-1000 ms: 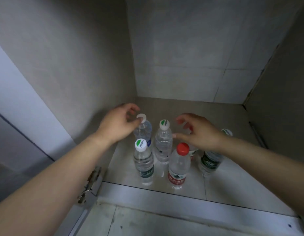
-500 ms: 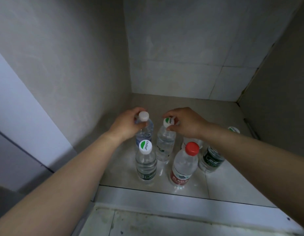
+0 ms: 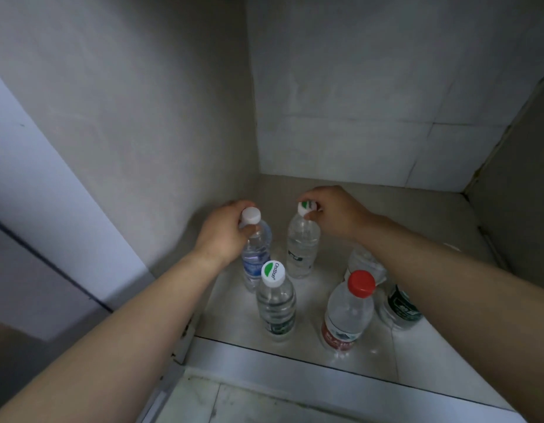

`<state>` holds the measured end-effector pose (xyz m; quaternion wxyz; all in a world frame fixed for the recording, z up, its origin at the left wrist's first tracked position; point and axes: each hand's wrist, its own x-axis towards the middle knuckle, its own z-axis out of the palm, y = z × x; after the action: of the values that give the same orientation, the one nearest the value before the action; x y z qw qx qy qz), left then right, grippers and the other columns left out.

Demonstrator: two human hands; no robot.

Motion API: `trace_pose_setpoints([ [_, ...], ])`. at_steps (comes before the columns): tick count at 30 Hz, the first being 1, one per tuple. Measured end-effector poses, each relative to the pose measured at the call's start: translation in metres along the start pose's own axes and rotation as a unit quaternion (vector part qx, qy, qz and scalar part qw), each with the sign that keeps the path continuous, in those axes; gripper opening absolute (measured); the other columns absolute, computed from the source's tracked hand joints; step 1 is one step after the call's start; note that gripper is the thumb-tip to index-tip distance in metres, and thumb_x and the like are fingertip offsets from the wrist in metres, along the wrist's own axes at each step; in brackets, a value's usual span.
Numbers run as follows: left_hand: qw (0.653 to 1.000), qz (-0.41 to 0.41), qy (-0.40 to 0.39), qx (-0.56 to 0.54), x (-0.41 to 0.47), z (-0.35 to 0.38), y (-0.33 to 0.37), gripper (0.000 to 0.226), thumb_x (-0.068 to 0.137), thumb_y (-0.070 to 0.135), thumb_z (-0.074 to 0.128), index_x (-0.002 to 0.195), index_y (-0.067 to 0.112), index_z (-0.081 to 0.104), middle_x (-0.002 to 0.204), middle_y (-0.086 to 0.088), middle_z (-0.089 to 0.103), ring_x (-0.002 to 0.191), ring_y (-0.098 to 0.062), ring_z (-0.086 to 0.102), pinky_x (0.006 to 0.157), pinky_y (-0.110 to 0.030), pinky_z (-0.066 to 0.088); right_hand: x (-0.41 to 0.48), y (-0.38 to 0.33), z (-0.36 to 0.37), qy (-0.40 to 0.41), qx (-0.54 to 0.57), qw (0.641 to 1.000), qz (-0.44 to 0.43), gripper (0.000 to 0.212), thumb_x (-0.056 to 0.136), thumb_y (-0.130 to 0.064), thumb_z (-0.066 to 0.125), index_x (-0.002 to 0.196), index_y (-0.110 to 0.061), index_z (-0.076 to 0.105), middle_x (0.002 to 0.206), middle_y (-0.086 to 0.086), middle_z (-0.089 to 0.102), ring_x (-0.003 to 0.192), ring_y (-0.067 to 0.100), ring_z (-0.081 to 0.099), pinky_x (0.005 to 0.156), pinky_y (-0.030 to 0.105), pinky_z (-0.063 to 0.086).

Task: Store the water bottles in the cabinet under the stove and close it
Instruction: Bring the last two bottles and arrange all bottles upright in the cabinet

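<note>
Each hand grips neck of upright bottle.

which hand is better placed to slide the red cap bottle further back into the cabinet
Right. The right hand is on the green-and-white capped bottle, and its forearm passes just beside the red cap bottle. The left hand grips the white cap bottle, across the cluster.

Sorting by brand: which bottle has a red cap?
The front-right bottle, nearest the cabinet's edge; its cap is red, while the other visible caps are white or green-and-white.
</note>
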<state>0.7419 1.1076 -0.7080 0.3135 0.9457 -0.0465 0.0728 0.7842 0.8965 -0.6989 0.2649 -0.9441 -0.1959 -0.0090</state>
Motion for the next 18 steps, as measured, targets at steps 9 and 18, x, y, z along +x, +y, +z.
trace_pose_setpoints([
  [9,0.998,-0.034,-0.045,0.003,-0.006,-0.001,0.005,0.04,0.077,0.021,0.072,0.114,0.018,0.056,0.112,-0.008,0.063,0.102,-0.027,0.059,0.083,-0.029,0.042,-0.019,0.001,-0.026,-0.014,-0.019,0.999,-0.033,0.044,0.081,-0.021,0.069,0.123,-0.013,0.058,0.123,0.008,0.062,0.106,0.021,0.058,0.081,0.017,0.035],
  [18,0.996,0.066,-0.042,0.047,-0.033,-0.012,0.076,0.047,0.083,0.036,0.065,0.125,0.022,0.052,0.126,-0.004,0.055,0.113,-0.023,0.053,0.086,-0.025,0.037,-0.122,0.061,-0.087,-0.03,-0.094,0.991,0.091,0.042,0.079,-0.036,0.069,0.116,-0.02,0.061,0.112,0.004,0.063,0.084,0.012,0.053,0.073,0.018,0.038],
])
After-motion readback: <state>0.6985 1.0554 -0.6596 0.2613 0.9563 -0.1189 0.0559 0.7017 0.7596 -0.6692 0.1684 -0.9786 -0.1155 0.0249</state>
